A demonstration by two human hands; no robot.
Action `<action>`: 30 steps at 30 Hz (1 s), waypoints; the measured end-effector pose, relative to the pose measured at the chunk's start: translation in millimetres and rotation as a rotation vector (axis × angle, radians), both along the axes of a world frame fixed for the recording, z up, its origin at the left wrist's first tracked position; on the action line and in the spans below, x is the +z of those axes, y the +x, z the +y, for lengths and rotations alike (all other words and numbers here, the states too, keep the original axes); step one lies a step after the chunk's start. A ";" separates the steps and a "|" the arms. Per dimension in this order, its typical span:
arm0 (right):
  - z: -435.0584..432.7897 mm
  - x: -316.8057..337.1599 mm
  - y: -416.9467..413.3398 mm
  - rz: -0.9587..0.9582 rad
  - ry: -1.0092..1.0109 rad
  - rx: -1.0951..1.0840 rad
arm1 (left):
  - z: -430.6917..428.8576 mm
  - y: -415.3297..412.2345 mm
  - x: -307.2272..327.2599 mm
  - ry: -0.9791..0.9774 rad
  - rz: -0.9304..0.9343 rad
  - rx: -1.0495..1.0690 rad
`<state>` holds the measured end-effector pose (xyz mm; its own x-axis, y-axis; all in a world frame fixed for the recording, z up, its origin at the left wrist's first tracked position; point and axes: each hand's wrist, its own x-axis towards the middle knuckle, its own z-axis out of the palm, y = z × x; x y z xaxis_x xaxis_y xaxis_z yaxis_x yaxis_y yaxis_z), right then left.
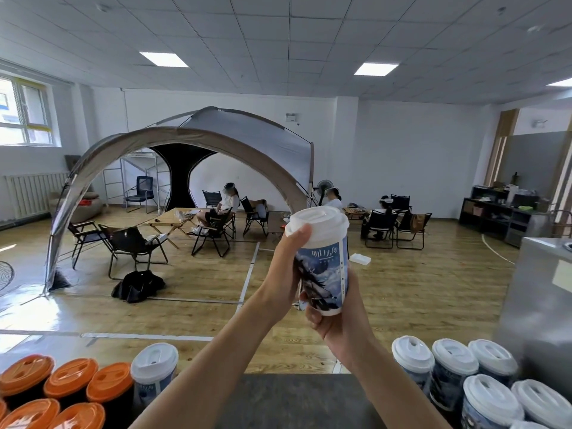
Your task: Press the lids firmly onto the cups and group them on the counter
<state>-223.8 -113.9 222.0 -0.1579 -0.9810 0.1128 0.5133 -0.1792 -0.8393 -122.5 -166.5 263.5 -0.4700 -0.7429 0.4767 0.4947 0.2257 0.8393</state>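
White lid (317, 222) sits on the raised cup (325, 274), gripped by left hand (286, 270) and right hand (335, 320). Grouped cups (455, 363) stand at both counter (294, 400) edges; placement apparently remains.

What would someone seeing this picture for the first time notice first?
The blue printed cup with its white lid, held up mid-frame: the left hand grips it near the lid, and the right hand holds its base. Next come the rows on the counter: orange-lidded cups at bottom left, white-lidded cups at bottom right. Behind, a big arched tent fills the room's left half.
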 end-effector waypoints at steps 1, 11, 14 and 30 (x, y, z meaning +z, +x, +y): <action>1.2 -0.7 1.1 0.016 0.007 0.014 | -0.2 -0.4 1.2 0.017 0.009 0.004; -0.4 -5.4 -8.9 0.068 0.054 -0.048 | -1.5 -4.9 0.1 0.019 -0.049 0.036; 0.5 -8.1 -7.6 0.063 0.027 -0.048 | -1.8 -8.7 -3.1 0.048 -0.056 0.097; -4.9 -14.6 -16.8 0.021 0.026 -0.060 | 0.0 -18.6 -6.4 0.129 -0.067 0.140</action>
